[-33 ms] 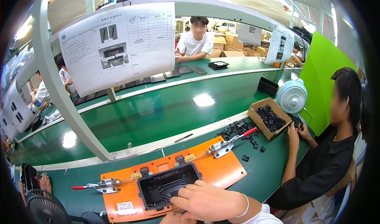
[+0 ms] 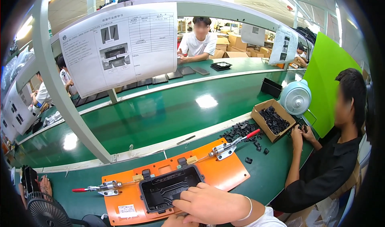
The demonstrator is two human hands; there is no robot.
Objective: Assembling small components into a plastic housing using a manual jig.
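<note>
The right hand [image 2: 210,205] pinches a small black part into the black housing [image 2: 170,189] on the orange jig [image 2: 224,173] at the workbench's near edge; seating seems underway, needing firm downward pressure. The left hand [image 2: 176,221] is barely visible; its grip cannot be told.

place: a factory assembly line
conveyor: a long green belt [image 2: 172,110] runs through the middle, with seated workers along both sides of it
instruction sheet: a printed work sheet with diagrams [image 2: 120,46] hangs on a grey frame above the belt; more sheets hang farther along it
fixture: an orange jig plate [image 2: 224,175] with red-handled toggle clamps [image 2: 230,147] sits on the counter just this side of the belt
parts: a cardboard box of small black plastic pieces [image 2: 272,121] stands beside the belt, loose ones spilled next to it
stock: stacked cartons [image 2: 236,46] beyond the belt
</note>
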